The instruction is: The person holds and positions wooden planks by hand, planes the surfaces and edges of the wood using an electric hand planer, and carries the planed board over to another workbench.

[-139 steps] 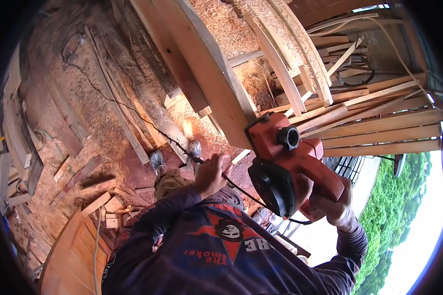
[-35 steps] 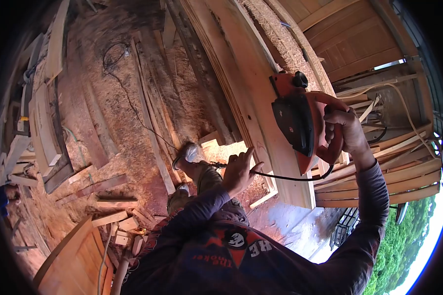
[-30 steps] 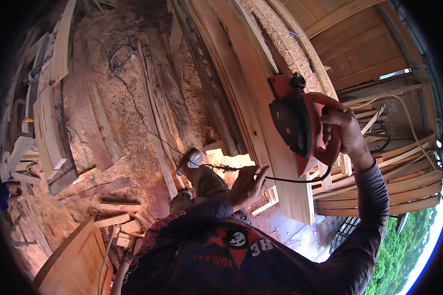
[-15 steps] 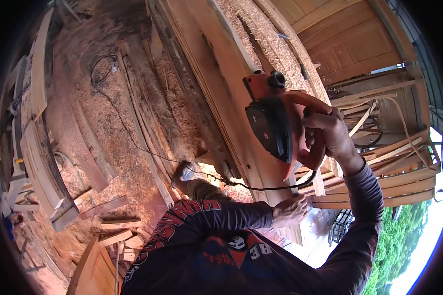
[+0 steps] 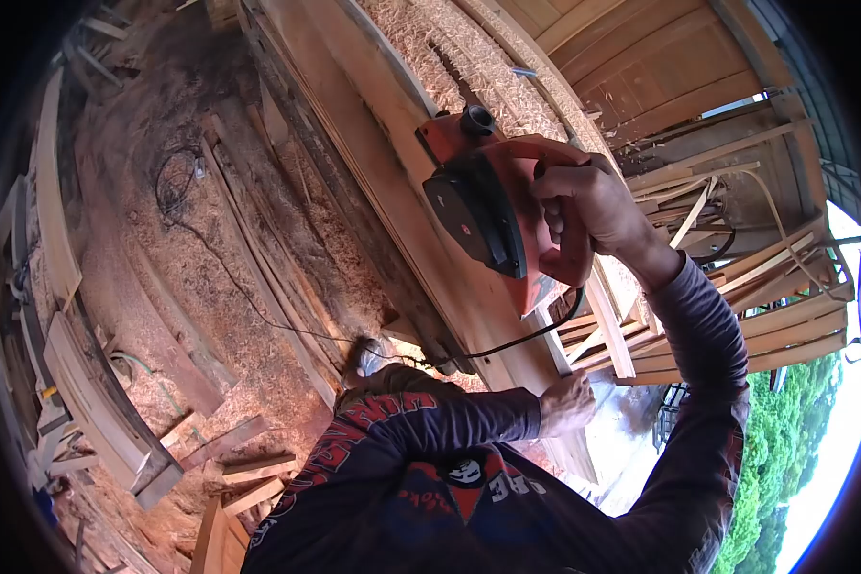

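Observation:
My right hand is closed around the rear handle of a red and black electric planer. The planer rests on a long wooden board, its black side cover facing me. A dark power cord hangs from the back of the tool and crosses the board toward the floor. My left hand is closed at the near end of the board, fingers curled over its edge, behind the planer. Part of that grip is hidden.
Pale shavings cover timber beyond the board. Wooden panels stand at the upper right, with stacked strips below them. Planks and offcuts lie left on the sawdust-covered floor, where the cord runs. My foot is beside the board.
My right hand has pushed the planer forward along the board, toward the upper left. My left hand stays at the near end. The view has tilted slightly.

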A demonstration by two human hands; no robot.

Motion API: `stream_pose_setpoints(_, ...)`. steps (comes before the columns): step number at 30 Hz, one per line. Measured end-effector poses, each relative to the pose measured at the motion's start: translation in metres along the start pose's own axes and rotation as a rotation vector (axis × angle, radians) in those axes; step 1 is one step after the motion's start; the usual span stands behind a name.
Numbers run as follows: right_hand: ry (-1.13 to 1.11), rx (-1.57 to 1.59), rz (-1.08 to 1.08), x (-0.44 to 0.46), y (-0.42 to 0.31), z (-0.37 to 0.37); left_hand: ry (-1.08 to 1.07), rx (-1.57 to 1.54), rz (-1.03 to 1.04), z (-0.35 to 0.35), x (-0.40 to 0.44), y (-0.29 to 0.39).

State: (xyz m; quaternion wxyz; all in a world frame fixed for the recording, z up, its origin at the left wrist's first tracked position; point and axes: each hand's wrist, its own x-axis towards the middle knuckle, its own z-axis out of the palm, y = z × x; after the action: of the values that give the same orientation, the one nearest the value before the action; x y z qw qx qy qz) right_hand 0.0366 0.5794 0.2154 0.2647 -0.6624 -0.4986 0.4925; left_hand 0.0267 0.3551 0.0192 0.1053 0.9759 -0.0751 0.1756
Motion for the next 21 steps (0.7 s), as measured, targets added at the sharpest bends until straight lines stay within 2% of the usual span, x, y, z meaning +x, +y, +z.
stream_pose_setpoints(2,0.002,-0.007,-0.024,0.013,0.004,-0.006,0.017,-0.002,-0.026,0.013,-0.001,-0.017)
stream_pose_setpoints(4,-0.006,-0.014,-0.046,0.022,-0.002,-0.003,0.016,-0.025,-0.067,-0.007,-0.01,-0.037)
stream_pose_setpoints(9,0.077,0.008,0.069,0.045,-0.022,0.006,0.049,-0.013,-0.1,-0.03,-0.029,-0.073)
stream_pose_setpoints(13,0.107,-0.026,0.045,0.069,-0.03,0.007,-0.029,-0.127,-0.072,-0.039,-0.038,-0.101)
stream_pose_setpoints(15,0.076,-0.059,0.02,0.082,-0.035,0.007,0.154,-0.01,-0.119,-0.046,-0.052,-0.112)
stream_pose_setpoints(17,0.078,-0.062,0.025,0.093,-0.043,0.01,0.061,-0.097,-0.122,-0.053,-0.054,-0.128)
stream_pose_setpoints(21,0.064,-0.025,0.011,0.119,-0.058,0.018,0.157,-0.061,-0.115,-0.045,-0.063,-0.145)
